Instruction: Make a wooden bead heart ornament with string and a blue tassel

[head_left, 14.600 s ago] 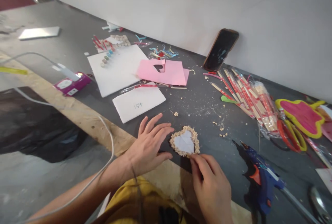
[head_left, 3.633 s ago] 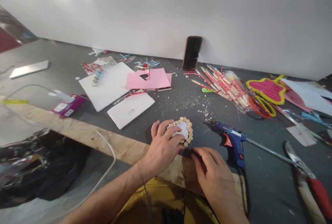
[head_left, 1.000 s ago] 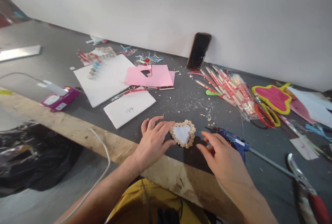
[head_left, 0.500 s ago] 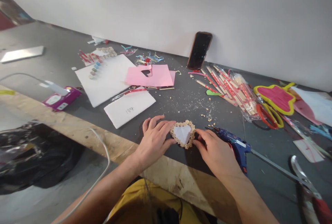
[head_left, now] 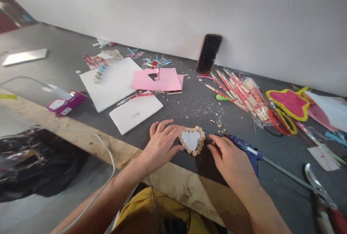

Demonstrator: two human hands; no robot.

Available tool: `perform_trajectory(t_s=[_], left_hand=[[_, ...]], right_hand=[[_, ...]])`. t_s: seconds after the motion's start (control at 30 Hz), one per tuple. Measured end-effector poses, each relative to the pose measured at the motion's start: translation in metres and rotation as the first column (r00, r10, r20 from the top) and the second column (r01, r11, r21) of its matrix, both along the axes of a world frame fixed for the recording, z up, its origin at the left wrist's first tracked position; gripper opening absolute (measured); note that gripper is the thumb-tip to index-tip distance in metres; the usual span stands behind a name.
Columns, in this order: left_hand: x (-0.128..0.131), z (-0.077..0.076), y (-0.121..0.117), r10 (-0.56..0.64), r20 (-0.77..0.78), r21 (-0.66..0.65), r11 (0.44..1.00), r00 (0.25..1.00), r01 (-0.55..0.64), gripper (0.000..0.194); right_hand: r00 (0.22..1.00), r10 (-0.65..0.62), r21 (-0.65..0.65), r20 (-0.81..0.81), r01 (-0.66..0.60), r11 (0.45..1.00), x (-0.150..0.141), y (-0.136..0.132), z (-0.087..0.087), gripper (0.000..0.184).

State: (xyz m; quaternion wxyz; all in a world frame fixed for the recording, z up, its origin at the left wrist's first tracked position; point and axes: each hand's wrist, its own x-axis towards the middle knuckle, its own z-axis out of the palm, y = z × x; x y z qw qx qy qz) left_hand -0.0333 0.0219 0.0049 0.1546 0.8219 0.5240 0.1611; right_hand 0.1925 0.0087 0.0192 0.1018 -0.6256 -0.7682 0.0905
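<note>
A small heart [head_left: 190, 140] of white paper, edged with pale wooden bits, lies on the dark table near its front edge. My left hand [head_left: 162, 143] has its left side between thumb and index finger, the other fingers spread beside it. Just right of the heart, apart from it, is my right hand [head_left: 230, 160], holding nothing, with thumb and index finger slightly separated. Behind that hand lies a blue glue gun [head_left: 246, 146], partly hidden, its nozzle toward the heart and a long grey glue stick out of its back.
Beyond the heart are crumbs, a folded white paper [head_left: 137, 114] and pink paper [head_left: 168, 79]. A phone [head_left: 209, 53] leans on the wall. On the right lie wrapped chopsticks [head_left: 235, 89], scissors [head_left: 282, 120] and pliers [head_left: 316, 179]. A purple power socket [head_left: 65, 103] stands left.
My right hand has let go of the heart's right edge and moved slightly right. My left hand stays at the heart's left side.
</note>
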Motion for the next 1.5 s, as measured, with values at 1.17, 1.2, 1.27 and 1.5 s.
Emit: perform_trajectory(t_s=[1.17,1.2,1.27,1.5], left_hand=[[0.019,0.002,-0.010,-0.121,0.017,0.096,0.988,0.993,0.119,0.016],[0.019,0.002,-0.010,-0.125,0.018,0.103,0.987,0.992,0.122,0.017],[0.019,0.000,-0.010,-0.128,0.019,0.122,0.985,0.992,0.125,0.018],[0.018,0.001,-0.006,-0.120,-0.022,0.143,0.982,0.993,0.122,0.026]], right_hand=[[0.929,0.360,0.214,-0.086,-0.335,0.917,-0.011,-0.003,-0.008,0.015],[0.929,0.360,0.216,-0.086,-0.335,0.917,-0.011,-0.003,-0.008,0.015],[0.929,0.361,0.221,-0.082,-0.336,0.916,-0.011,-0.003,-0.008,0.015],[0.926,0.372,0.219,-0.072,-0.349,0.911,-0.012,-0.002,-0.010,0.017]])
